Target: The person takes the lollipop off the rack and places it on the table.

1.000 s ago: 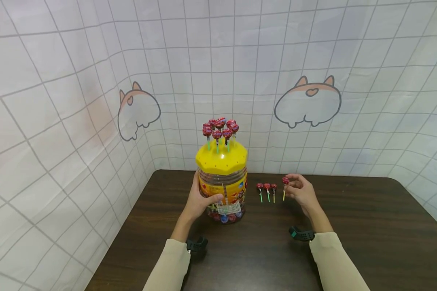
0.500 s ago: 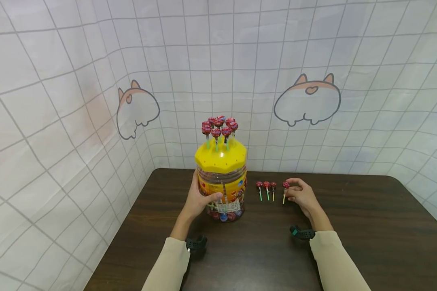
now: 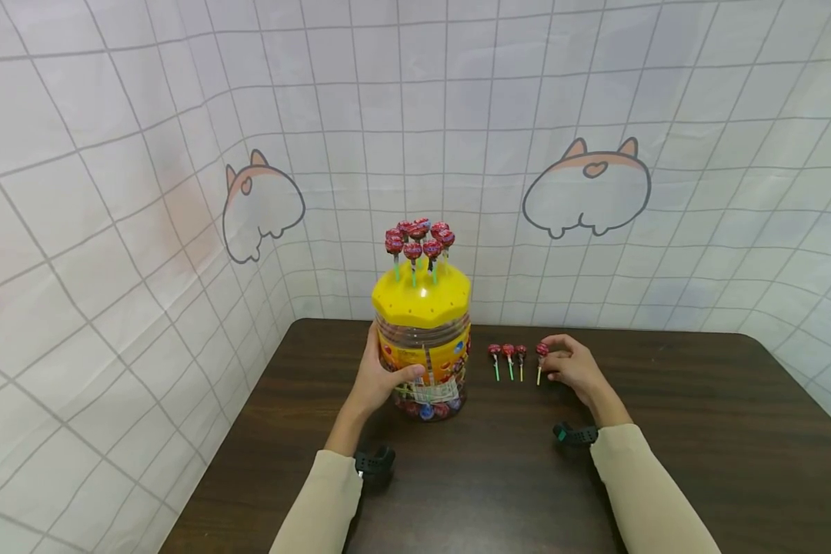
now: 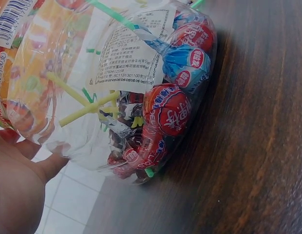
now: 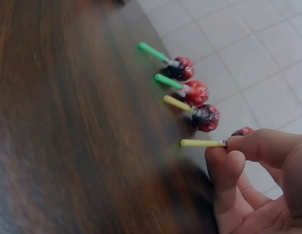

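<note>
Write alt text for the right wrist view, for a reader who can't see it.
A right hand pinches a yellow-stick lollipop by a dark wood-grain table. Beside it, three wrapped lollipops lie in a row, two with green sticks and one with yellow, against a white gridded backdrop.

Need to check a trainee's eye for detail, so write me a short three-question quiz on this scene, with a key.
1. Multiple choice: what colour is the stick of the lollipop pinched by the right hand?
A) green
B) yellow
C) blue

2. True or false: the left hand is gripping the yellow lid.

3. Fill in the number: ___ other lollipops lie on the table between the jar and the right hand.

Key:
1. B, yellow.
2. False; it grips the side of the jar, below the lid.
3. Three.
</note>
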The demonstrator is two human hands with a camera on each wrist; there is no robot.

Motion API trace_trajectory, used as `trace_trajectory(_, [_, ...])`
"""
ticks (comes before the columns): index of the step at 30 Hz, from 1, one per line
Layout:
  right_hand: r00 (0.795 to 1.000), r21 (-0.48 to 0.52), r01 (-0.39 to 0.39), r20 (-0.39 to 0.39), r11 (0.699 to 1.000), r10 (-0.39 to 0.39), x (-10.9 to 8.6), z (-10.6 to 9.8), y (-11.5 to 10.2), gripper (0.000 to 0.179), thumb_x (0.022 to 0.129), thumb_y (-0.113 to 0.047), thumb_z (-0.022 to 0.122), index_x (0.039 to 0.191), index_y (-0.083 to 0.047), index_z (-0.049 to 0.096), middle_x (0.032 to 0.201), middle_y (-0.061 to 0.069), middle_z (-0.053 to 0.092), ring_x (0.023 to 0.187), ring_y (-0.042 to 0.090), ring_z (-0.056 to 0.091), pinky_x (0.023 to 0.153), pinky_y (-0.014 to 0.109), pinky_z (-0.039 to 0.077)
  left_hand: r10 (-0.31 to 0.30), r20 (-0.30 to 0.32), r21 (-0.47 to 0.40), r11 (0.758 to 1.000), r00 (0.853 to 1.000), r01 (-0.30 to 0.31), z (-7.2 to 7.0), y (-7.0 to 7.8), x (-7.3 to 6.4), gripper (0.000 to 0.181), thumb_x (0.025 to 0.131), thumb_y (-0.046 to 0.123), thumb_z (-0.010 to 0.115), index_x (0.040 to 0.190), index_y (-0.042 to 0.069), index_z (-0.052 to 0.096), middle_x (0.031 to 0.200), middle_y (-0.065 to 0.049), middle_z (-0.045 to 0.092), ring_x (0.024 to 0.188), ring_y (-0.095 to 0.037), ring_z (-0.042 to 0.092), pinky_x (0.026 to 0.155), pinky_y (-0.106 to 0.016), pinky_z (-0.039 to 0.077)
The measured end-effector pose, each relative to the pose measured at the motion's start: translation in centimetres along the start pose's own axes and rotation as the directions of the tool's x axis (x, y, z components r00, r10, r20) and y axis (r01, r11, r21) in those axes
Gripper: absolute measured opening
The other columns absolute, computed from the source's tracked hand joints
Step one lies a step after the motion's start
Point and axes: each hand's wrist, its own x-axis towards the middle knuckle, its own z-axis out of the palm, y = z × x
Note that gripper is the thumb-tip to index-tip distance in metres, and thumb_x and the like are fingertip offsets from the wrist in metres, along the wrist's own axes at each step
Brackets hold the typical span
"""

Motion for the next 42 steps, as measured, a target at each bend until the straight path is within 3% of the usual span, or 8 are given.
trace_trajectory(10, [0.999, -0.123, 0.029, 0.024, 0.992, -0.026, 0.8, -0.1, -0.2, 0.044, 0.097, -0.003, 0.066, 0.138, 0.002, 0.049, 0.099, 0.006, 0.076, 0.079, 0.008, 0.066, 0.062, 0.027, 0.054, -0.024, -0.006, -0.002, 1.000, 1.000, 0.024, -0.1, -0.1, -0.1, 0.102, 0.086, 0.027, 0.085, 0.159, 0.043, 0.015, 0.149, 0.000, 0.045, 0.132, -0.025, 0.052, 0.114, -0.051, 0.044])
trace_trajectory(21, [0.999, -0.307, 0.029, 0.025, 0.951, -0.022, 1.3, -0.2, -0.8, 0.035, 0.095, -0.007, 0.069, 0.127, 0.000, 0.057, 0.101, 0.010, 0.073, 0.077, 0.016, 0.059, 0.061, 0.030, 0.048, -0.022, -0.006, -0.004, 1.000, 1.000, 0.022, 0.0, 0.3, -0.1, 0.101, 0.085, 0.032, 0.085, 0.158, 0.042, 0.017, 0.148, -0.002, 0.046, 0.131, -0.026, 0.053, 0.113, -0.053, 0.044])
trace_trajectory(31, [1.000, -0.351, 0.001, 0.028, 0.936, 0.010, 1.6, 0.0, -0.9, 0.035, 0.095, -0.008, 0.070, 0.127, 0.000, 0.058, 0.102, 0.012, 0.069, 0.076, 0.017, 0.057, 0.060, 0.029, 0.047, -0.026, -0.014, 0.001, 1.000, 1.000, 0.026, -0.1, 0.0, -0.2, 0.102, 0.085, 0.031, 0.086, 0.159, 0.043, 0.016, 0.148, -0.002, 0.046, 0.131, -0.025, 0.053, 0.113, -0.051, 0.045])
trace_trajectory(42, [1.000, -0.403, -0.005, 0.013, 0.915, 0.011, 1.6, 0.2, -1.1, 0.034, 0.092, -0.007, 0.070, 0.124, 0.001, 0.060, 0.087, 0.003, 0.064, 0.071, 0.016, 0.051, 0.059, 0.029, 0.044, -0.036, -0.012, -0.002, 0.999, 0.999, 0.036, 0.0, 0.2, -0.1, 0.105, 0.083, 0.033, 0.087, 0.159, 0.043, 0.015, 0.149, -0.001, 0.045, 0.133, -0.024, 0.052, 0.114, -0.052, 0.044])
